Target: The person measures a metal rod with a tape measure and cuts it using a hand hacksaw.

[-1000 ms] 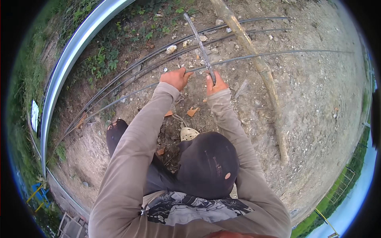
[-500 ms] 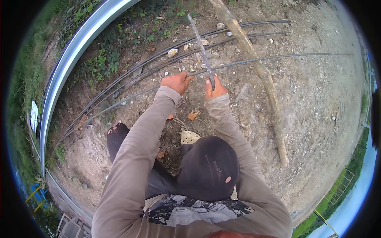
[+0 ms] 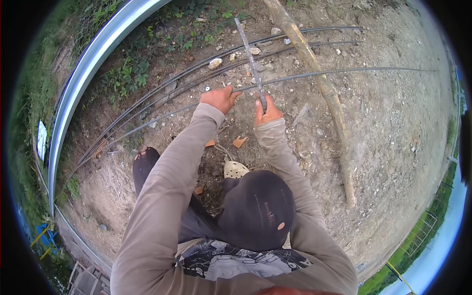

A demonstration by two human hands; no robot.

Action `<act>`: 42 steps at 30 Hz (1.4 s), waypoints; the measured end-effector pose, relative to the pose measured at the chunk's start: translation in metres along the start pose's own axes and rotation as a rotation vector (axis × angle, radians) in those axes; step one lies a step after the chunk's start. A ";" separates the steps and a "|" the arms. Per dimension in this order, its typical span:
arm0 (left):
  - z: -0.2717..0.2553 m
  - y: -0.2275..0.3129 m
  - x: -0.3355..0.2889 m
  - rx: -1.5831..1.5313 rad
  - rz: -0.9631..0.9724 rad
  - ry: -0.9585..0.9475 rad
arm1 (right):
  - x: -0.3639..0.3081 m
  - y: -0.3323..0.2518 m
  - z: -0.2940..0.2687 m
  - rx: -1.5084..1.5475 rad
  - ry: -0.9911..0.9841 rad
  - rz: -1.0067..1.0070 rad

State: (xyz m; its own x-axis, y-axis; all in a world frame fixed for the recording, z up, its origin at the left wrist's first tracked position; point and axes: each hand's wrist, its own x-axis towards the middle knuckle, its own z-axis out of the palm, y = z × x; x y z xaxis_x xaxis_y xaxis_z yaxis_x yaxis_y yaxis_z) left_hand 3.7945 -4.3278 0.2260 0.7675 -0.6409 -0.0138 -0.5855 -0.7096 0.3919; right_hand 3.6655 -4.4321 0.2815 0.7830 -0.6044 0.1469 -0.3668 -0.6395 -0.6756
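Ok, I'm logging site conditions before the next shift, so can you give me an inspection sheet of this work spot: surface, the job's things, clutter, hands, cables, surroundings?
Surface: bare dirt ground, stony, with weeds along the far-left edge.
Job's things: three long steel bars lying side by side on the ground; a short bar crossing over them.
Clutter: wooden pole lying across the bars; loose stones; orange shards.
Hands: left hand gripping the nearest long bar; right hand closed on the short bar's near end.
Cables: nothing seen.
Surroundings: curved metal sheet edge at left; dark boot on the dirt; grass strip at lower right.
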 end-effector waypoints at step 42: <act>-0.005 0.019 -0.004 -0.050 -0.086 -0.139 | -0.016 -0.008 -0.036 0.058 -0.135 0.214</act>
State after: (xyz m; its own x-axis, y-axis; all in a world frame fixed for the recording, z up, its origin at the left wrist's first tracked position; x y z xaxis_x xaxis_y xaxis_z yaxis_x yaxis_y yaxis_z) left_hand 3.7816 -4.3371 0.2378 0.7689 -0.6150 -0.1751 -0.5025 -0.7505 0.4293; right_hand 3.6376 -4.4340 0.3106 0.7520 -0.6517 -0.0990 -0.5051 -0.4732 -0.7218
